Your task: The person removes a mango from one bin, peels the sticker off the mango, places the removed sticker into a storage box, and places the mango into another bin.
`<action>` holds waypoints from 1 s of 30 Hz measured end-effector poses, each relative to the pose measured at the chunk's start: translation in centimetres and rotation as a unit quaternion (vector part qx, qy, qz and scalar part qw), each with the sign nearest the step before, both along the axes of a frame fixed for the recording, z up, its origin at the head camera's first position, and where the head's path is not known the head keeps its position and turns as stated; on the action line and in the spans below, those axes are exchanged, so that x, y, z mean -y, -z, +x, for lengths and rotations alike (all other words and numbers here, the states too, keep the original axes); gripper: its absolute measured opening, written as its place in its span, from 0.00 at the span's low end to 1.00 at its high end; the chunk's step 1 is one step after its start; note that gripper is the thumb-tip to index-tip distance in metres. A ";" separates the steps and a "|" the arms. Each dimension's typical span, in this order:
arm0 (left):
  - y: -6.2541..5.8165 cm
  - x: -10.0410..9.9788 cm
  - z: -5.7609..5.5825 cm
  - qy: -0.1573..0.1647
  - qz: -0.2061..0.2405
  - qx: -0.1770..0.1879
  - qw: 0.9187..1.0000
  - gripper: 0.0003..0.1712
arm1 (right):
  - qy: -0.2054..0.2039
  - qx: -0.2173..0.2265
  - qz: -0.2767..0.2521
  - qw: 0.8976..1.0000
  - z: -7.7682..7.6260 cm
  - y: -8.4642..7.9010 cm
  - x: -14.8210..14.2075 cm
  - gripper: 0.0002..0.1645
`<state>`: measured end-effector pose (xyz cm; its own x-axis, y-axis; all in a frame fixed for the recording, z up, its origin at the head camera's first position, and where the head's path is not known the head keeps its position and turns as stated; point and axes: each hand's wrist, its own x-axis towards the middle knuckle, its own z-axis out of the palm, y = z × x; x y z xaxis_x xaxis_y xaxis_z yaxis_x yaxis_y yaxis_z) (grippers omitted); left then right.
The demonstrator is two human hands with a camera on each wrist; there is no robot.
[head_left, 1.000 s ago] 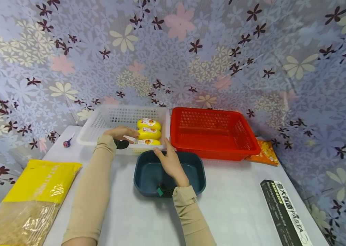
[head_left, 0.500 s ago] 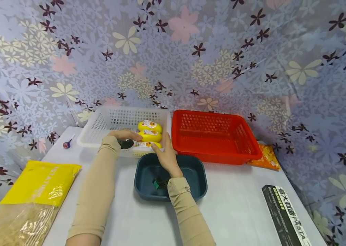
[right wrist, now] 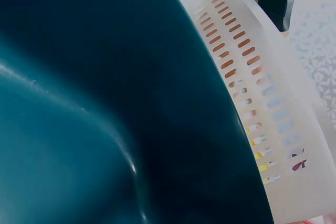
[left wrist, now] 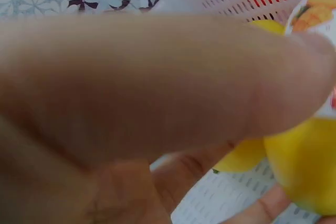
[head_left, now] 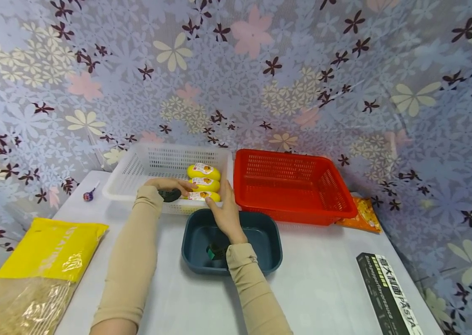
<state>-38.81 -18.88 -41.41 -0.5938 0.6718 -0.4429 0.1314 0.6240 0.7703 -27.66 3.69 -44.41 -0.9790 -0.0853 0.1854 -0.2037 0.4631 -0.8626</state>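
Three yellow oval packs with mango-picture labels lie in a row inside the white basket, at its right end. My left hand reaches into that basket from the left. In the left wrist view its thumb lies over the label of one yellow pack, with a finger on the pack's lower side. My right hand stretches across the dark teal basin, thumb and fingers spread. Its thumb is by the right end of the nearest pack; contact is unclear. The right wrist view shows only basin and basket walls near it.
A red basket stands right of the white one, an orange snack bag partly behind it. A black pasta box lies at the right, a large yellow-topped bag at the left. A lollipop lies beyond that bag.
My left hand has moved right, onto the yellow packs. The right hand has shifted slightly left, its thumb nearer the closest pack. The packs have hardly moved.
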 end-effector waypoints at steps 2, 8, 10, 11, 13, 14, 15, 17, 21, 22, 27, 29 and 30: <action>0.2 0.3 -0.2 0.009 0.029 -0.005 1.000 0.40 | 0.003 -0.001 -0.001 1.000 0.0 0.0 0.0 0.49; -0.4 -1.4 0.8 -0.035 0.044 -0.012 0.998 0.39 | 0.006 -0.008 -0.007 1.000 0.0 0.0 -0.1 0.49; -0.5 -2.2 1.0 -0.036 0.049 -0.015 0.998 0.38 | 0.005 -0.012 -0.009 1.000 0.0 0.1 0.0 0.48; -0.5 -2.4 1.0 -0.037 0.051 -0.016 0.998 0.37 | 0.005 -0.012 -0.009 1.000 0.0 0.1 0.0 0.48; -0.5 -2.8 0.9 -0.034 0.053 -0.020 0.998 0.35 | 0.005 -0.010 -0.009 1.000 0.0 0.1 0.1 0.48; -0.4 -2.9 0.8 -0.034 0.053 -0.021 0.998 0.34 | 0.006 -0.011 -0.008 1.000 0.0 0.2 0.1 0.48; -0.3 -3.0 0.7 -0.032 0.052 -0.025 0.998 0.34 | 0.006 -0.012 -0.007 1.000 0.0 0.2 0.1 0.48; -0.4 -3.0 0.6 -0.037 0.054 -0.019 0.998 0.33 | 0.007 -0.012 -0.005 1.000 0.0 0.2 0.1 0.48; -0.7 -2.9 0.7 -0.053 0.072 0.008 0.996 0.34 | 0.005 -0.016 -0.008 1.000 0.0 0.2 0.2 0.48; -0.9 -2.8 0.8 -0.059 0.080 0.016 0.995 0.34 | 0.004 -0.014 -0.010 1.000 0.0 0.2 0.2 0.48; -1.5 -2.1 1.5 -0.125 0.144 0.035 0.981 0.34 | 0.006 -0.017 -0.012 1.000 -0.1 0.3 0.1 0.47; -1.7 -1.7 1.9 -0.149 0.189 0.035 0.970 0.33 | 0.007 -0.019 -0.011 1.000 -0.2 0.4 0.0 0.47; -1.7 -1.5 2.1 -0.155 0.216 0.032 0.964 0.32 | 0.008 -0.017 -0.008 1.000 -0.3 0.4 0.0 0.47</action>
<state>-36.66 -17.34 -39.70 -0.7759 0.5969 -0.2043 -0.0657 0.2456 0.9671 -27.91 3.71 -44.79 -0.9734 -0.0657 0.2196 -0.2253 0.4520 -0.8631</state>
